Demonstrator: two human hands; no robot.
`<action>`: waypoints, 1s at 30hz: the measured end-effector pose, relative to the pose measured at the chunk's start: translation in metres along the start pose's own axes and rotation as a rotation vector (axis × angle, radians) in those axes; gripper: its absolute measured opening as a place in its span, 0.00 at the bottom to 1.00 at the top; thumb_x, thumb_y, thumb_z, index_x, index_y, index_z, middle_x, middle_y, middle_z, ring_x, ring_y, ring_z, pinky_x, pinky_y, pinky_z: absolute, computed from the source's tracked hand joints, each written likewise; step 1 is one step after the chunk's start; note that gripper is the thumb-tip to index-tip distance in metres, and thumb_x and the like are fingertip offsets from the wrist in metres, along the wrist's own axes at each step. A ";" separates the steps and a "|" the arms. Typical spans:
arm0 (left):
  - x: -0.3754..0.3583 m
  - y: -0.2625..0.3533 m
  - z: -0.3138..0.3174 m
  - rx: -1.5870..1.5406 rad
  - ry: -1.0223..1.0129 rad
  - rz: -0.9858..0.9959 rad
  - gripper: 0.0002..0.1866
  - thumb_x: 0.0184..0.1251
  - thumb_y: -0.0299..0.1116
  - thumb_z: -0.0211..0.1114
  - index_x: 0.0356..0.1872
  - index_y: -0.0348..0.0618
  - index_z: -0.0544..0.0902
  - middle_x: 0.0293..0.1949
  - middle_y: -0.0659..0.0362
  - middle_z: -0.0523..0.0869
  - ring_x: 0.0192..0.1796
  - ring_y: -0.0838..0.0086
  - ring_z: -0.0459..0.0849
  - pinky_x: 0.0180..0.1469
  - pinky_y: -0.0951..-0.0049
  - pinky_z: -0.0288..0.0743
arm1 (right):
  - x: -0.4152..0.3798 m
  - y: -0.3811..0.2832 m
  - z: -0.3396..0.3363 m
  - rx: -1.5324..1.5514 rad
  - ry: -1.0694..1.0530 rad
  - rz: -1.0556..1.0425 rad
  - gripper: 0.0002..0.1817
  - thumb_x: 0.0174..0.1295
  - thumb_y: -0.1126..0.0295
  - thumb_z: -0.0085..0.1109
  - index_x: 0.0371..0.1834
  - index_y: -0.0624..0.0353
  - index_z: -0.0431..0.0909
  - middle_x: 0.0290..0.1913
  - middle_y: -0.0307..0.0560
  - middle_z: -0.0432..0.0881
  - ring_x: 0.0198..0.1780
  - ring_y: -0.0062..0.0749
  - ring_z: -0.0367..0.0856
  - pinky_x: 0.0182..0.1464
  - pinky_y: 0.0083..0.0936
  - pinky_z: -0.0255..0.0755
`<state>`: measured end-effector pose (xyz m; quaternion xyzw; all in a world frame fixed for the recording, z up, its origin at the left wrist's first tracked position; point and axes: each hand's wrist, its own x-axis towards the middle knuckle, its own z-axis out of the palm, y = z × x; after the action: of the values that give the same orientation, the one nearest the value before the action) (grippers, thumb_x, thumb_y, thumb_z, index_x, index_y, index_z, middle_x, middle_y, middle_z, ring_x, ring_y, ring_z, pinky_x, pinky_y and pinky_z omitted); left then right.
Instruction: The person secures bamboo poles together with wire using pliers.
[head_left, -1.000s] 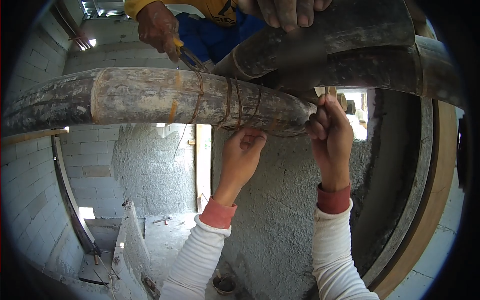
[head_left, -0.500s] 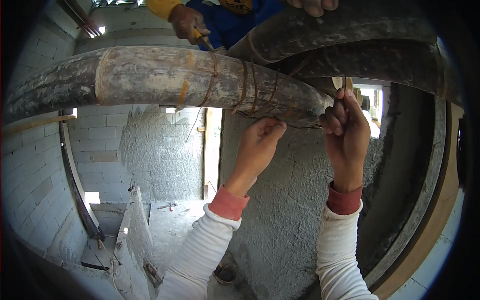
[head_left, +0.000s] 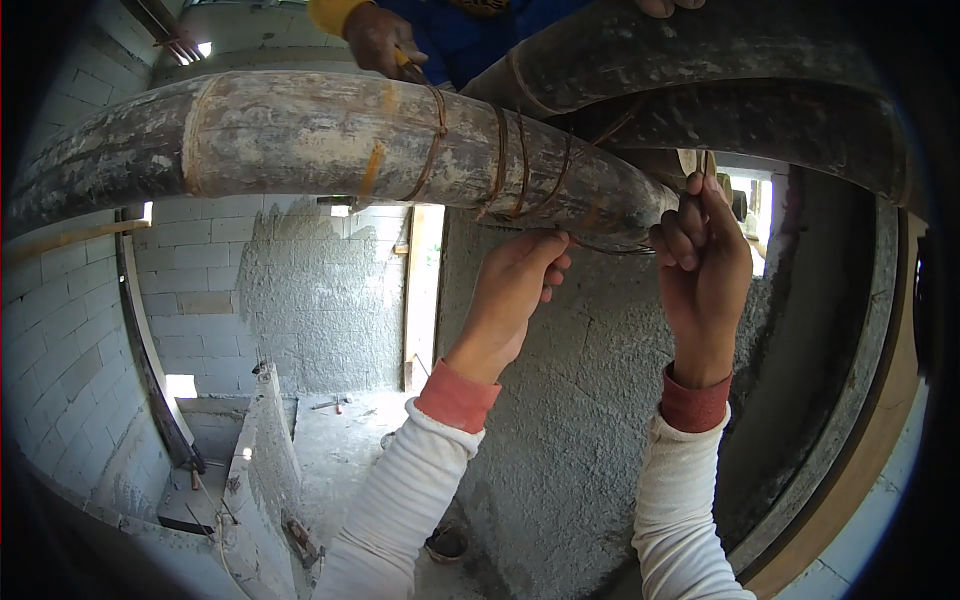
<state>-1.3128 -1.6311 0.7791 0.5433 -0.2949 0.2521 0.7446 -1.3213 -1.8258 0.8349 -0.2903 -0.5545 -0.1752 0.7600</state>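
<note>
A thick, weathered bamboo pole [head_left: 300,135] crosses in front of me, its right part meeting two darker bamboo poles. Rusty tie wire [head_left: 502,155] is looped several times around it. Under the pole, my left hand [head_left: 512,295] has thumb and forefinger pinched on a thin wire strand [head_left: 612,250] that runs toward my right hand. Raised at the right, my right hand [head_left: 702,255] pinches upright wire ends [head_left: 706,165] just below the darker pole [head_left: 740,125]; its other fingers curl inward.
Across the pole, a co-worker's hand [head_left: 385,40] holds a yellow-handled tool [head_left: 410,68] near the wire. Another person's fingers [head_left: 670,6] rest on the upper dark pole [head_left: 690,60]. Below are a low block wall [head_left: 265,440], a bucket [head_left: 446,544] and a rough plastered wall [head_left: 580,400].
My left thumb and fingers have shifted slightly, with the wire still between them. The pole appears a little higher in view. The co-worker's tool hand has moved slightly.
</note>
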 end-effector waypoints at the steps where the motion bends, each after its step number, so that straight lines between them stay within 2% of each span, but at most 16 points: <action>1: 0.001 -0.001 -0.001 -0.009 -0.006 0.003 0.12 0.77 0.40 0.64 0.47 0.44 0.88 0.36 0.69 0.81 0.38 0.84 0.76 0.42 0.79 0.68 | 0.000 0.000 0.000 0.005 0.000 0.002 0.12 0.83 0.65 0.44 0.45 0.57 0.76 0.21 0.26 0.56 0.19 0.13 0.55 0.26 0.19 0.54; 6: 0.001 0.000 0.001 -0.048 0.006 -0.010 0.11 0.76 0.39 0.65 0.46 0.44 0.87 0.36 0.69 0.81 0.38 0.84 0.76 0.42 0.77 0.68 | -0.001 0.001 0.000 0.030 0.002 -0.004 0.12 0.84 0.67 0.43 0.48 0.59 0.76 0.22 0.26 0.55 0.19 0.12 0.53 0.25 0.18 0.53; 15: 0.003 -0.002 0.003 -0.086 0.018 0.000 0.08 0.74 0.37 0.65 0.44 0.44 0.86 0.36 0.67 0.81 0.37 0.81 0.76 0.43 0.74 0.69 | 0.000 -0.001 -0.003 0.003 -0.028 0.011 0.11 0.82 0.66 0.44 0.45 0.58 0.76 0.22 0.27 0.57 0.20 0.13 0.55 0.26 0.19 0.54; 24: 0.002 -0.002 0.005 -0.077 0.026 0.020 0.08 0.74 0.37 0.65 0.44 0.45 0.85 0.36 0.67 0.81 0.37 0.80 0.76 0.43 0.75 0.69 | -0.001 -0.001 -0.001 0.017 -0.014 0.026 0.11 0.83 0.66 0.42 0.48 0.58 0.75 0.22 0.26 0.55 0.19 0.12 0.54 0.26 0.18 0.54; 30: 0.002 -0.005 0.006 -0.086 0.032 0.039 0.08 0.74 0.37 0.66 0.43 0.45 0.86 0.35 0.67 0.81 0.38 0.81 0.76 0.43 0.75 0.70 | 0.000 -0.001 -0.006 0.006 -0.057 0.013 0.11 0.83 0.65 0.44 0.46 0.58 0.75 0.23 0.26 0.59 0.21 0.13 0.57 0.27 0.19 0.57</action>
<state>-1.3085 -1.6377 0.7789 0.5007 -0.3042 0.2621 0.7668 -1.3171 -1.8305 0.8338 -0.2965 -0.5746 -0.1602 0.7458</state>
